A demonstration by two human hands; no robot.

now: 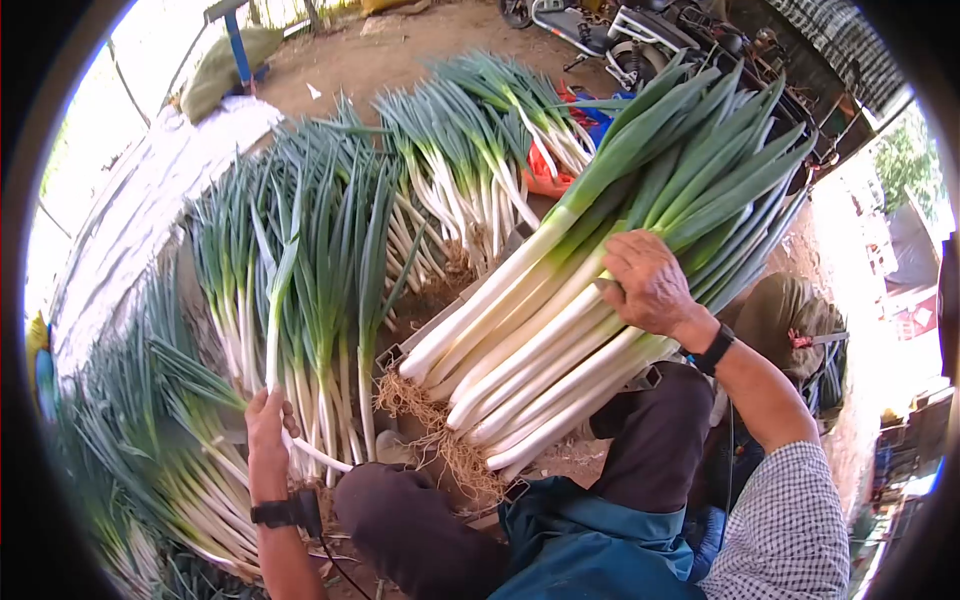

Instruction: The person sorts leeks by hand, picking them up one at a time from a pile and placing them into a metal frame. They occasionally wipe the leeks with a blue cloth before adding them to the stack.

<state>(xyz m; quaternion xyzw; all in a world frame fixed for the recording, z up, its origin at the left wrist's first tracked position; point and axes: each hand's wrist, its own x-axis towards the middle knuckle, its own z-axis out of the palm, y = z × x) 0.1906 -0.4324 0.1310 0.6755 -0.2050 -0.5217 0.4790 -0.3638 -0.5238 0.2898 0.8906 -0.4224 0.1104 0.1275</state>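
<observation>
A thick bundle of large green onions [530, 330] lies slanted in front of me, over a metal frame [490, 275]. Its white stems and brown roots point toward the lower left, and the leaves fan out to the upper right. My right hand [648, 282] rests on top of this bundle, its fingers curled on a stem where white turns to green. At the left, my left hand [268, 430] is closed around the white stem of a single green onion [273, 345]. The leaves of that one rise above the fist, and its lower end sticks out toward my knee.
Piles of green onions [325, 270] lie along the left, with others [450, 160] farther back. A red plastic bag [545, 178] is behind the bundle. White sheeting [150, 220] covers the far left. A motorcycle [630, 50] stands at the back on bare dirt [400, 45].
</observation>
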